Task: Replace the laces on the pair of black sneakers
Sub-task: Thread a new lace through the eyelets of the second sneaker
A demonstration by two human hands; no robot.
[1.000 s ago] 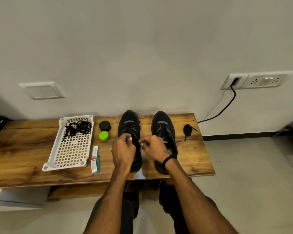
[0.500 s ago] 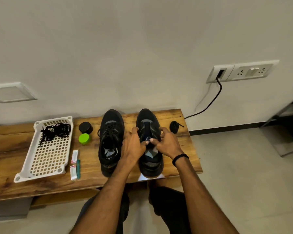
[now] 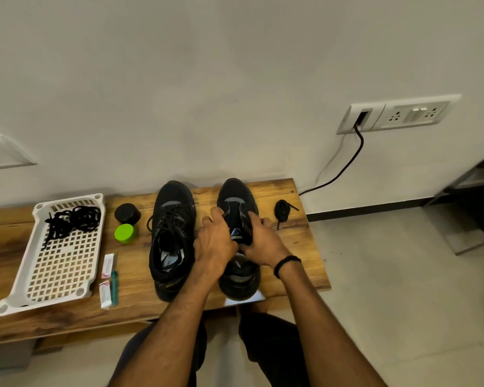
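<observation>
Black L sneaker [image 3: 172,238] & black R sneaker [image 3: 236,196] stand side by side on a wooden table [image 3: 305,247], toes toward the wall. L sneaker is laced, w/ the laces loose. R sneaker has its tongue exposed & both hands are on it. L hand [image 3: 214,241] curls its fingers [image 3: 217,216] over the shoe's left edge. R hand [image 3: 263,244] grasps the tongue & right edge, thumb near a small logo. R wrist wears a black band [image 3: 287,263]. Just right of the R sneaker lies a coiled black lace [image 3: 282,209]. At far left, a white perforated tray [image 3: 42,302] holds a tangle of black laces [image 3: 73,220]. Btw tray & L sneaker: black jar [image 3: 127,214], green jar [image 3: 125,233], small packets [image 3: 107,265].
</observation>
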